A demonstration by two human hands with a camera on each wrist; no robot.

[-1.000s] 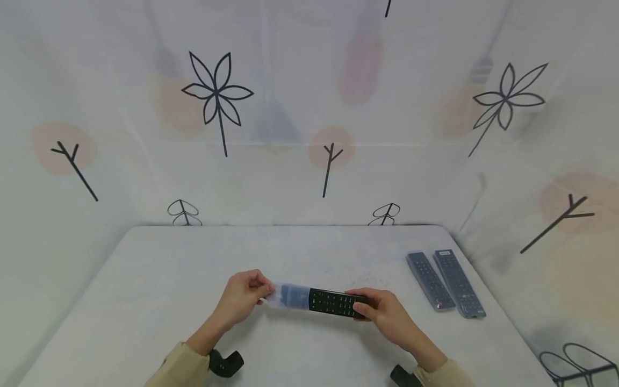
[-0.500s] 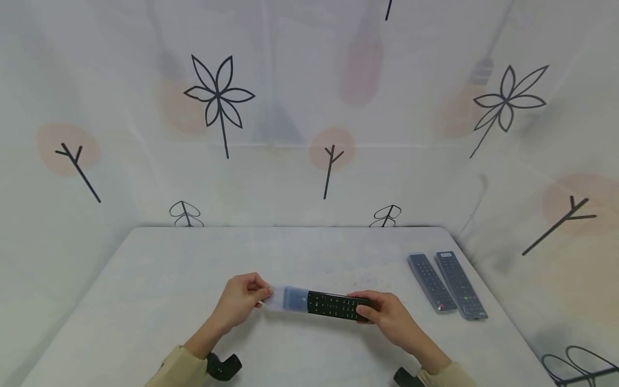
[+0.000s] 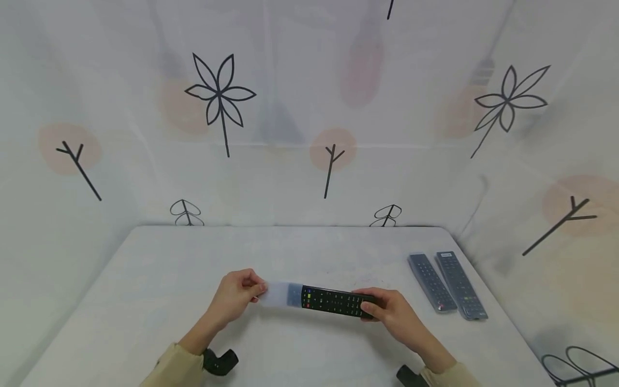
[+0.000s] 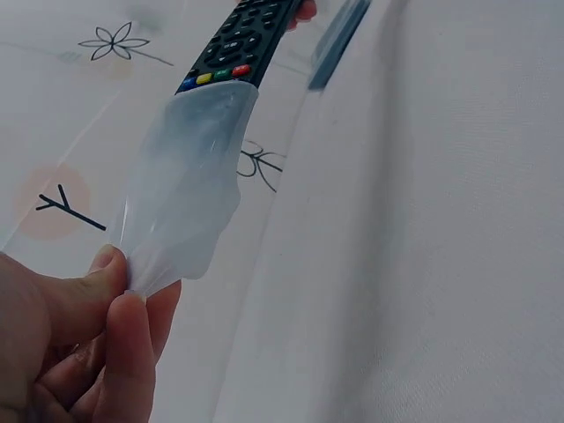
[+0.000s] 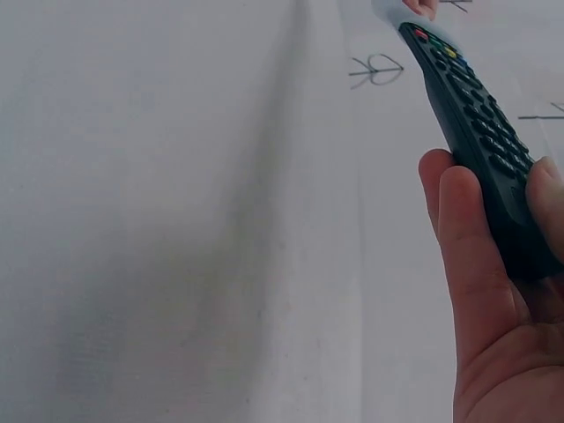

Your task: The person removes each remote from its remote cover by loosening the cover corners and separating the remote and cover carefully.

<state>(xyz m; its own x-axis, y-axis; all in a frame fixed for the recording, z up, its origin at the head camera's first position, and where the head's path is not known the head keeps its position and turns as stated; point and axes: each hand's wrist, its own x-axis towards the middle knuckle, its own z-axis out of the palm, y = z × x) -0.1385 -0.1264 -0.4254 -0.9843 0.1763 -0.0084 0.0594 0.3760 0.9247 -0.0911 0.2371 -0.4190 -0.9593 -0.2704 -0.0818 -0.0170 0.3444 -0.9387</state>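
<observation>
At left, the left hand (image 3: 235, 296) closes thumb and finger in a pinch on the hollow end of a translucent sleeve (image 3: 276, 294). From this grip the sleeve runs toward 3 o'clock, creased and slack, its mouth around only the end of a black remote control (image 3: 338, 302), beside the row of coloured buttons (image 4: 217, 76). The step in hand is judged to be the parting of remote and sleeve, well advanced, since most of the remote lies bare. The next move appears to call for a firm pinch at left and a straight draw at right, toward 3 o'clock, until the covered end is free. The remote lies between the hands, above the white tabletop (image 3: 159, 279). At its bare end the right hand (image 3: 394, 314) grips it, thumb over the button face; from this grip the body extends between 9 and 10 o'clock. Toward 2 o'clock, apart from that hand, a shorter remote (image 3: 432, 282) and a longer remote (image 3: 461, 285) lie side by side.
</observation>
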